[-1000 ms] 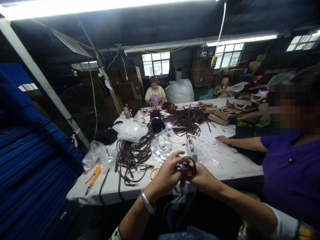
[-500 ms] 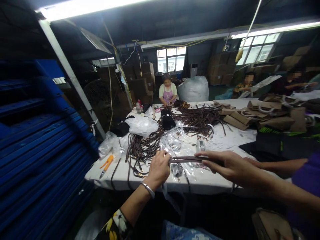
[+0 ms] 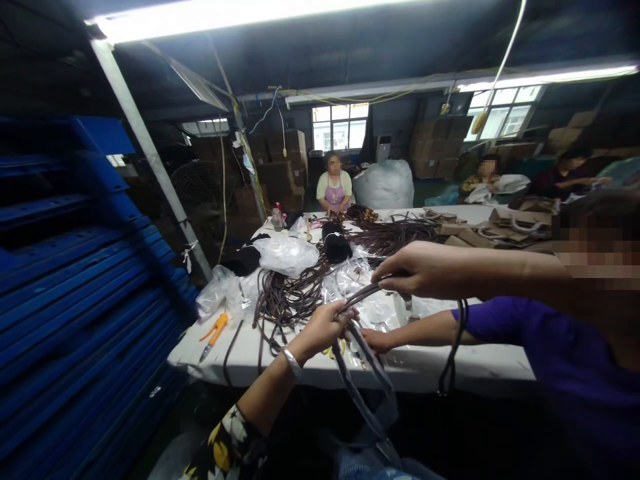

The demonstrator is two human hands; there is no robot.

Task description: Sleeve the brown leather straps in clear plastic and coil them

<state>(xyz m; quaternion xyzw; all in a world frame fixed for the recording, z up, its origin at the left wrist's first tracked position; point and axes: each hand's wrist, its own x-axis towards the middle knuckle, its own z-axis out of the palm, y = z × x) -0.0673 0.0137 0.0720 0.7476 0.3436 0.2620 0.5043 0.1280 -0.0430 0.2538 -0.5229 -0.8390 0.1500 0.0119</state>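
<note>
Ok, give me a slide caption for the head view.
The left hand and right hand hold dark straps over a white table, a co-worker's purple-sleeved arm stretched nearby.

No text can be read; the distant cartons (image 3: pixel 439 143) seem too dim to make out any.

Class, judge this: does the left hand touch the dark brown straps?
Touching. The head view shows the left hand's grip closed around the dark brown straps, which lead out of it.

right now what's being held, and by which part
Dark straps, partway along their length: left hand gripping one spot, right hand pinching another, a stretch between.
</note>
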